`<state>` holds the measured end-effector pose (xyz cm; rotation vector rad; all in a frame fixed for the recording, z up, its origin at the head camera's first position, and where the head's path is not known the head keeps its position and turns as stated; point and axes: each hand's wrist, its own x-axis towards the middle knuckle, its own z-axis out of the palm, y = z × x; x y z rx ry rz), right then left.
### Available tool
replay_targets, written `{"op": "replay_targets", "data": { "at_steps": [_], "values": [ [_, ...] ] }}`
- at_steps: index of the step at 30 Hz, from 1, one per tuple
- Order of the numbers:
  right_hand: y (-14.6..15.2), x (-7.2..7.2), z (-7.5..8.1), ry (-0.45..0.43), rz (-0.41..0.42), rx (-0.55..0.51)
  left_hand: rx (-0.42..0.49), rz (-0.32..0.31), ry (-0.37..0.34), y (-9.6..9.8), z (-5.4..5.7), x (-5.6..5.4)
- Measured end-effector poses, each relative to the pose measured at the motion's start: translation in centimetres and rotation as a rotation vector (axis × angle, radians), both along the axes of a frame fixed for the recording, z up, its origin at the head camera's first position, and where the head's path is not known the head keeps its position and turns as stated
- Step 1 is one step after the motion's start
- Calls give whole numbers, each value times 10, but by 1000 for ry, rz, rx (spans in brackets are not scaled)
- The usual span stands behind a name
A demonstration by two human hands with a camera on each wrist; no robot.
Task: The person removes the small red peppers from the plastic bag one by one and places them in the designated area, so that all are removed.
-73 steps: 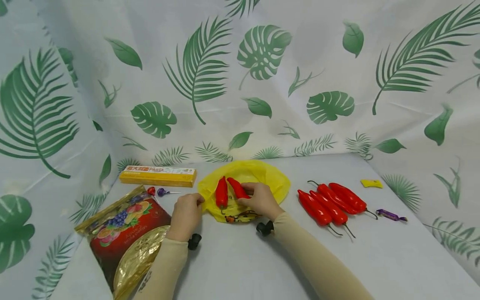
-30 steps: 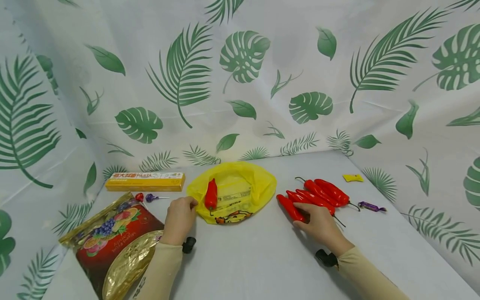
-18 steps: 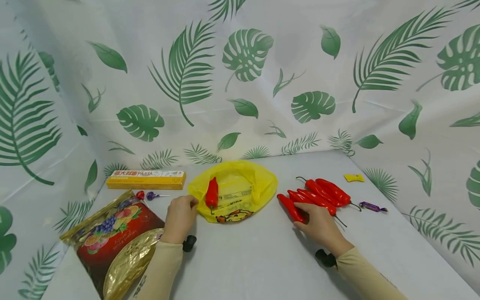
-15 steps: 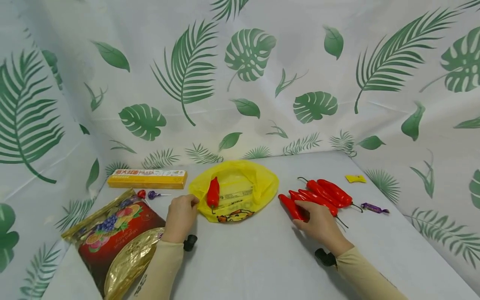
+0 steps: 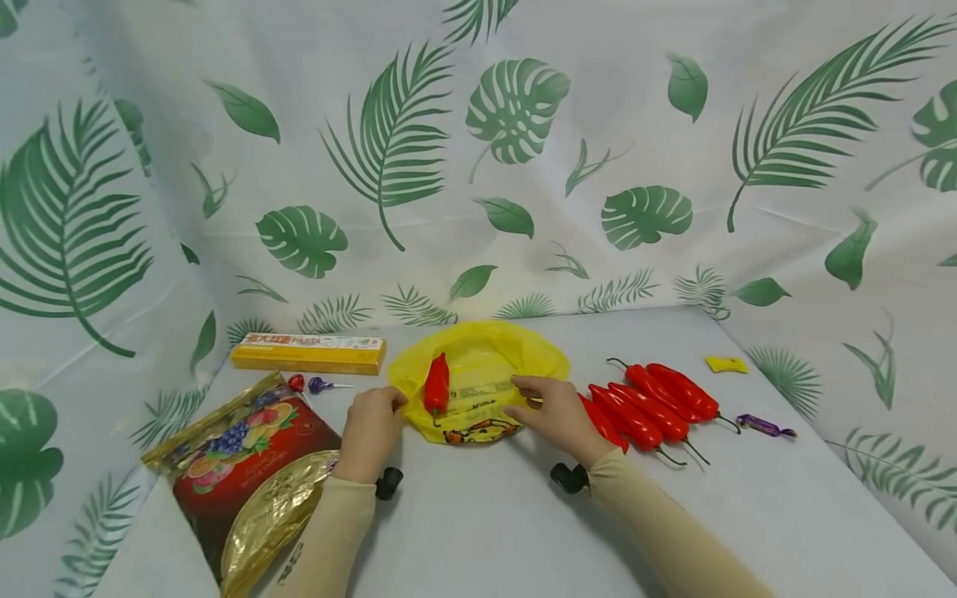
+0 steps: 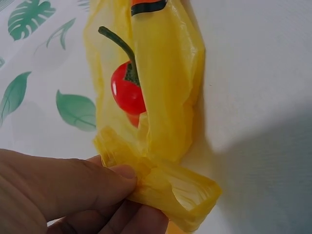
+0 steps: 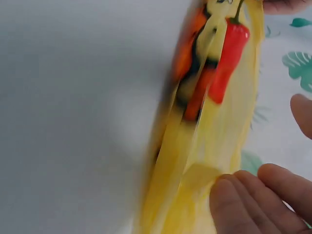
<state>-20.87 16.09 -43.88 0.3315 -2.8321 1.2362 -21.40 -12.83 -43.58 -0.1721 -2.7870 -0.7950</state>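
Observation:
The yellow plastic bag (image 5: 546,353) lies with its mouth spread wide, and one red chili pepper (image 5: 437,385) rests inside at the left. My left hand (image 5: 374,432) pinches the bag's left rim; the left wrist view shows the thumb (image 6: 97,183) pressing gathered plastic against the fingers. At the bag's right front, my right hand (image 5: 553,413) is held with thumb and fingers apart and nothing between them. In the right wrist view its fingertips (image 7: 229,195) overlap the bag's edge. Several more red chili peppers (image 5: 635,415) lie in a slanting row to the right, the nearest partly hidden behind the right hand.
A red and gold candy bag (image 5: 262,465) lies beside the left forearm. Behind it are a pasta box (image 5: 308,355), a red lollipop (image 5: 296,382) and a purple lollipop (image 5: 317,384). Far right are a yellow packet (image 5: 726,365) and a purple wrapped candy (image 5: 766,426).
My right hand took one chili pepper out of the bag, set it at the left end of the row, let go and came back to the bag. My left hand kept hold of the rim.

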Motion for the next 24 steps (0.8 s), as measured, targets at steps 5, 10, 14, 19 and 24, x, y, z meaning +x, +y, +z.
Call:
{"op": "replay_targets", "data": {
  "at_steps": [5, 10, 14, 19, 24],
  "values": [
    [-41, -27, -5, -113, 47, -19, -2, 16, -37, 0, -2, 1],
    [-74, -50, -10, -144, 69, 9, -15, 14, -17, -1, -3, 1],
    [-93, -58, -12, -141, 77, 8, -14, 10, -30, 0, -4, 2],
    [-107, -65, -13, -126, 52, 35, -16, 4, -7, 0, -7, 2],
    [-115, -70, -16, -119, 44, 71, -27, 7, 3, -2, -8, 1]
  ]
}}
